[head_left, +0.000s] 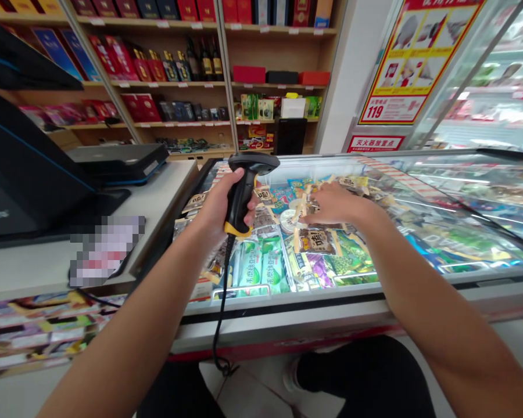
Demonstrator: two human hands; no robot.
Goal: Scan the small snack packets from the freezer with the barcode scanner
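The person's left hand [215,209] was wrapped round the handle of a black-and-yellow barcode scanner [239,200], thumb high behind its head, above the near side of the chest freezer [296,313]. It looked fairly light and rigid, best held by that slim handle, though its dangling cord [223,302] might tug. The right hand [335,203] was down among the brown packets [317,241], palm low and fingers bent; from where I stood, the fingertips were too muddled with wrappers to tell whether they pinched one. Those packets seemed light, their film probably slick with cold, the contents perhaps brittle, so a crimped end would be the kindest hold.
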